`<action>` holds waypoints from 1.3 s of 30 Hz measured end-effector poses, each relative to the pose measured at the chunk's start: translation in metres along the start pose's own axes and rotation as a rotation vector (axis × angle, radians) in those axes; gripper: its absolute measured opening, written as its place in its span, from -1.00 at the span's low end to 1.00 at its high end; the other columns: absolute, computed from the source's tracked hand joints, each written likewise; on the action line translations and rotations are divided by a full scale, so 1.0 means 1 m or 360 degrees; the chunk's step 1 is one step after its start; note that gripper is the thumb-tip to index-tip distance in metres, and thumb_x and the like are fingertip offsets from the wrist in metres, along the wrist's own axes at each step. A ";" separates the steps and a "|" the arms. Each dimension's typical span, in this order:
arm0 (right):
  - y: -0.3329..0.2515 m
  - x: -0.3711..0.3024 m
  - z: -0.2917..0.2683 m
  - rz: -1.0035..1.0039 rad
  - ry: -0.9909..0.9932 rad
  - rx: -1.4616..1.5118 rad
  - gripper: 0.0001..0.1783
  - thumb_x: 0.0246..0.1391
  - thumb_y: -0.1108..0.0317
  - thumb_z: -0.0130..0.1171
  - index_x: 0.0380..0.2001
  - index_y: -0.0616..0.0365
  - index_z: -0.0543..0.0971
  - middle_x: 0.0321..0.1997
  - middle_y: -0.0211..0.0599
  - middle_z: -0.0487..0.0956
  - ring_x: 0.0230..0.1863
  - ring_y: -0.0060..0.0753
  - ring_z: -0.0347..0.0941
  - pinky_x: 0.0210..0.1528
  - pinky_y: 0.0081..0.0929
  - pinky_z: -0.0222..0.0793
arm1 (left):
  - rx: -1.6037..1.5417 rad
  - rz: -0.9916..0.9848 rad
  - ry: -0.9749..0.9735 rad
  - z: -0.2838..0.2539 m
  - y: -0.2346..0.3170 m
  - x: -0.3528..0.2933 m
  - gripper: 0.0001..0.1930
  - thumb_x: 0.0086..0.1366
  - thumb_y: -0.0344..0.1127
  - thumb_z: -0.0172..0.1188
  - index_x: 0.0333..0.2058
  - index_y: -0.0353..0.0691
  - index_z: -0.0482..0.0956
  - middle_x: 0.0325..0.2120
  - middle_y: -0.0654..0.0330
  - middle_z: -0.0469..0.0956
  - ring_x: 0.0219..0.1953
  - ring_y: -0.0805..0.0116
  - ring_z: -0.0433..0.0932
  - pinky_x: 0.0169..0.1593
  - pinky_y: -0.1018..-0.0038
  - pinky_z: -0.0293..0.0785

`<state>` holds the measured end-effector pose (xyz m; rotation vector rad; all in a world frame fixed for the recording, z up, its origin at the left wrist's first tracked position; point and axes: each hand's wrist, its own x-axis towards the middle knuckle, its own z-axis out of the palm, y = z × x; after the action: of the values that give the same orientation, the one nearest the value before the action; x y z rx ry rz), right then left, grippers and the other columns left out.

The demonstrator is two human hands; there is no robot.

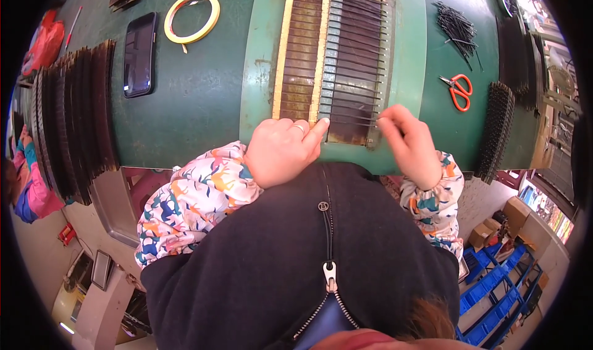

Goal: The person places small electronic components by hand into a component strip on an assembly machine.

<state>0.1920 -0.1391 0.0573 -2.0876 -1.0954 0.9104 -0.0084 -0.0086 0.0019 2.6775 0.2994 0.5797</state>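
Note:
On a pale green board (407,59) lies a frame of two long strips. The left strip (299,59) is brown with yellow edging; over the dark right panel (352,130) run several thin black wires (358,72) in parallel rows. My left hand (281,149) rests at the near end of the left strip, fingers curled, one digit pressing near the left end of the lowest wires. Whatever lies under it is hidden. My right hand (411,143) has thumb and index fingertip pinched together at the right end of a low wire; the wire's tip is covered.
Right of the board lie a loose bunch of black wires (457,29) and orange-handled scissors (459,92). On the left are a phone (140,54), a yellow tape roll (213,25) and stacked dark strips (80,115). A dark bristly bundle (496,124) stands at the right edge.

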 end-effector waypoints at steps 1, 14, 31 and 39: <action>-0.003 -0.001 0.002 -0.0026 -0.0081 0.0063 -0.83 0.17 0.36 0.13 -0.38 0.28 0.53 -0.64 -0.32 0.42 -0.58 -0.57 0.33 -0.49 -0.51 0.29 | 0.0011 -0.0001 0.0007 0.000 0.000 0.000 -0.63 -0.06 -0.37 0.34 -0.19 -0.14 0.62 -0.67 0.33 0.34 -0.65 0.41 0.38 -0.56 0.45 0.32; -0.002 0.016 0.035 -0.0066 -0.0436 -0.0077 -0.81 0.11 0.36 0.17 -0.40 0.33 0.55 -0.56 -0.19 0.55 -0.56 -0.48 0.43 -0.46 -0.49 0.36 | -0.0152 0.0152 0.0091 0.001 -0.003 -0.012 -0.66 -0.05 -0.34 0.37 -0.22 -0.15 0.62 -0.66 0.35 0.30 -0.66 0.43 0.35 -0.57 0.46 0.27; 0.036 -0.002 -0.058 0.0292 0.0299 -0.0376 -0.74 0.02 0.28 0.30 -0.48 0.29 0.53 -0.65 -0.25 0.48 -0.63 -0.53 0.35 -0.53 -0.51 0.28 | -0.0076 0.0054 -0.0064 -0.005 0.002 -0.002 -0.66 0.00 -0.34 0.34 -0.17 -0.15 0.62 -0.68 0.34 0.30 -0.65 0.39 0.36 -0.54 0.43 0.31; 0.077 0.064 -0.132 -0.0835 0.0920 -0.1127 -0.76 0.02 0.42 0.22 -0.18 0.13 0.60 -0.30 -0.22 0.56 -0.45 -0.35 0.47 -0.52 -0.53 0.28 | 0.0017 -0.0373 0.0323 -0.057 -0.013 -0.035 -0.64 0.14 -0.44 0.24 -0.05 -0.28 0.52 -0.38 0.12 0.53 -0.27 0.26 0.56 -0.22 0.46 0.48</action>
<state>0.3572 -0.1458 0.0569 -2.1692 -1.6445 -0.3803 -0.0664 0.0117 0.0321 2.5465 0.6634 0.7763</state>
